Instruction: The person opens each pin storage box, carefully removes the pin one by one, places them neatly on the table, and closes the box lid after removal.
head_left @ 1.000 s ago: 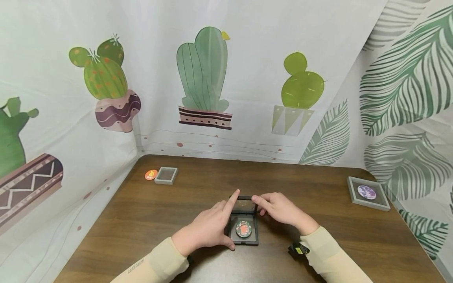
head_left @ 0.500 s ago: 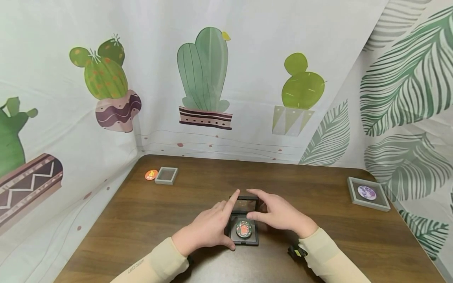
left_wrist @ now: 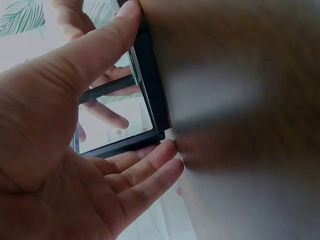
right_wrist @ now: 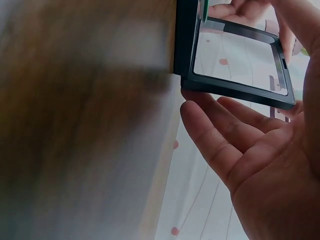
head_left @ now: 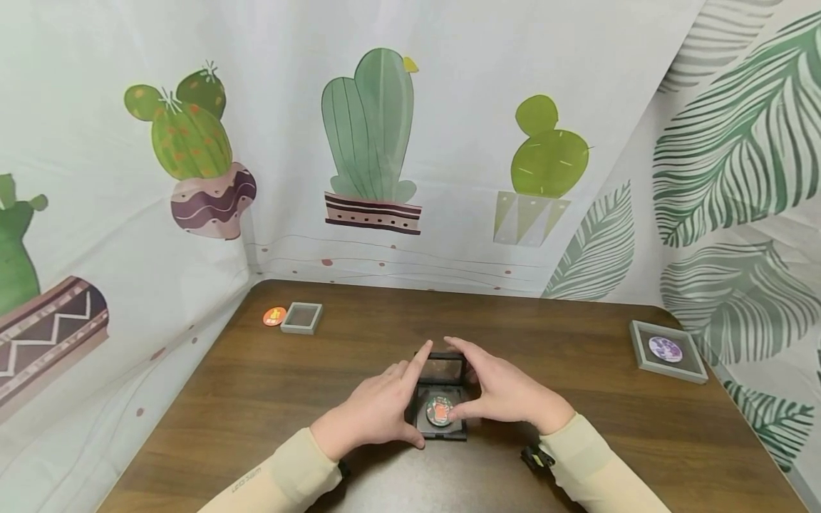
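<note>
A black hinged display case [head_left: 447,435] sits on the table before me, its clear-windowed lid [head_left: 442,368] raised at the back. A round green-edged badge with an orange centre [head_left: 439,411] lies in the base. My left hand [head_left: 372,410] holds the case's left side, thumb at the front corner and fingers behind; the left wrist view shows its thumb on the base edge [left_wrist: 152,85]. At the right side, my right hand [head_left: 513,388] has its fingers behind the raised lid [right_wrist: 237,91]. Its thumb reaches over the base beside the badge; contact is unclear.
An orange round badge [head_left: 274,316] lies beside a grey square frame [head_left: 301,330] at the back left. Another grey frame [head_left: 667,369] with a purple round badge [head_left: 665,349] lies at the far right. Printed curtains [head_left: 449,263] hang behind the brown table [head_left: 256,406].
My right hand has left the lid's top edge; its thumb has come down and forward over the base, fingers now behind the lid. The case has shifted slightly back. My left hand has hardly moved.
</note>
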The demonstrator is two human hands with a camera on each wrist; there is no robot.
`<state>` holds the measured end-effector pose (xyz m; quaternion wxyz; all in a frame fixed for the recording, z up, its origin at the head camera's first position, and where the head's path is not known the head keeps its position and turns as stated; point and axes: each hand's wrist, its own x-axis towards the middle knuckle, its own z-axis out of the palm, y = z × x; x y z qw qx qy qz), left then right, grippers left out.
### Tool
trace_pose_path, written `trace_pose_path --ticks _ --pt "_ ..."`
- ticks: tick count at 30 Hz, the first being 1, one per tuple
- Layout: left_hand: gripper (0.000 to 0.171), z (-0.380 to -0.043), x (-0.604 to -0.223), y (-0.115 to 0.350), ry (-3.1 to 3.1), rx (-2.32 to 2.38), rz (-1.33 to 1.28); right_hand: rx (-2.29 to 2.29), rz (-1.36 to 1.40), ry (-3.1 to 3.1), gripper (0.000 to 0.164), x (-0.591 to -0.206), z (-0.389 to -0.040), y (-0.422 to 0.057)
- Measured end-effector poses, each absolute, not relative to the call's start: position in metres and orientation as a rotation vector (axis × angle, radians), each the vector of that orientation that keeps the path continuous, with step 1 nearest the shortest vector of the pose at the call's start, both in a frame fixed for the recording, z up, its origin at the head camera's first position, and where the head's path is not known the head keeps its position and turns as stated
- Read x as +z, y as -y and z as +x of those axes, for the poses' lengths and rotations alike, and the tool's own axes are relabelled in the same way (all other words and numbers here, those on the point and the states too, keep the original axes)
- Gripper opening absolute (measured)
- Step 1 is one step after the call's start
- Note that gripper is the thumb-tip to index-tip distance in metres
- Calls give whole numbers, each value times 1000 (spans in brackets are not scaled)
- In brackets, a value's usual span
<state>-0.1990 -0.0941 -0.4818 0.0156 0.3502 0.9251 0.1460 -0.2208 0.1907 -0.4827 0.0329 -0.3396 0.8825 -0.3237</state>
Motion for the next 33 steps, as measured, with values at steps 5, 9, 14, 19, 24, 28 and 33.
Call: trace_pose_path --ticks 5,9,14,19,24,28,33 --pt "163 -203 -483 97 -2873 485 1069 -1005 -1084 -2693 125 -482 -220 -191" --pt "164 -205 -483 97 -2876 502 1060 -982 -1104 -2687 128 -482 -220 -191" --pt "163 -205 -483 97 -2872 521 1047 -918 -1080 -2700 132 -484 -219 -190" --pt "162 -205 -483 97 -2871 520 1049 -906 -1050 -2691 137 -484 -219 -189" --pt "163 -205 -483 97 -2877 511 1053 -890 -1047 -2687 139 -484 -219 -189" --pt "163 -205 -483 97 -2877 510 1046 -879 -1048 -2689 139 -484 -219 -189" --pt "163 -204 -483 97 -2872 508 1038 -875 -1063 -2688 139 -484 -219 -189"
